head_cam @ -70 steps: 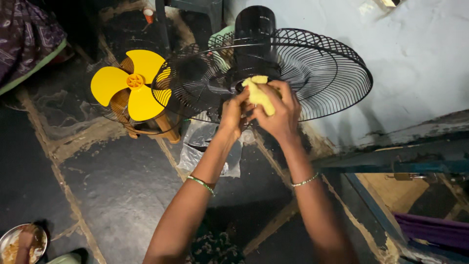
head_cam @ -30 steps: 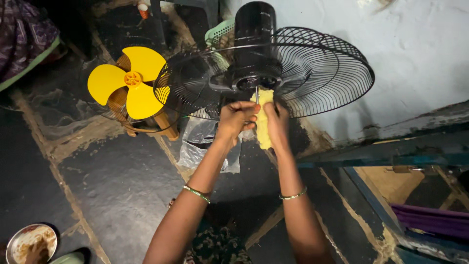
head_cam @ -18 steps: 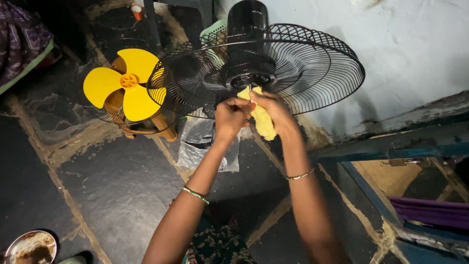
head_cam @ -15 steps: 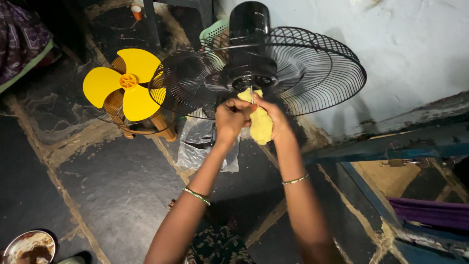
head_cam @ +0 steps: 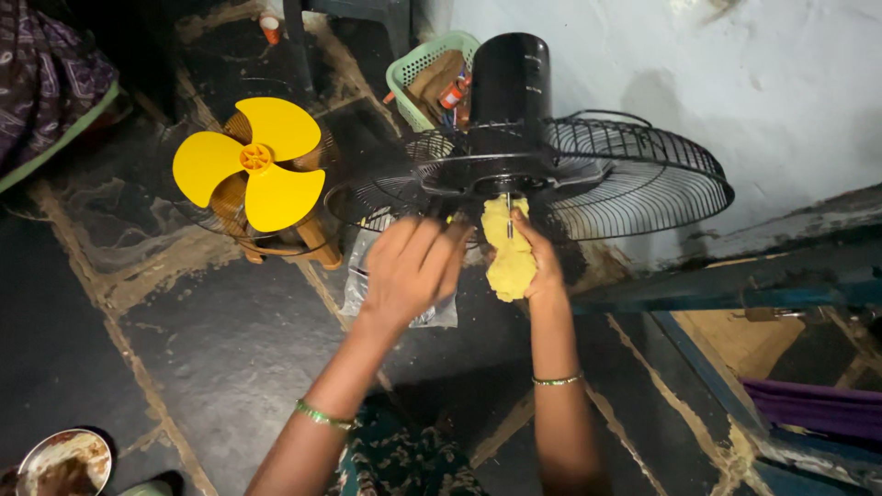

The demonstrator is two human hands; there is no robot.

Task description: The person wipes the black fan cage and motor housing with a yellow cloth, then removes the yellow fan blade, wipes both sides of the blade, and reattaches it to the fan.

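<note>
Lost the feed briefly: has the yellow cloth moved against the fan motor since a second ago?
Yes. The yellow cloth, in the right hand, has gone up to the shaft under the black fan motor; a second ago it hung lower, below the guard.

It looks like a simple home: dark stone floor (head_cam: pixel 230 367), whitewashed wall (head_cam: pixel 781 83) (stained), a green basket (head_cam: pixel 418 69), a food plate (head_cam: pixel 64 462).

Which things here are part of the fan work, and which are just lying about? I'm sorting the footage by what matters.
In hand: left hand, right hand, yellow cloth, motor shaft, black motor, wire guard.

Lying about: yellow blade on a wooden stool, green basket, metal plate.
</note>
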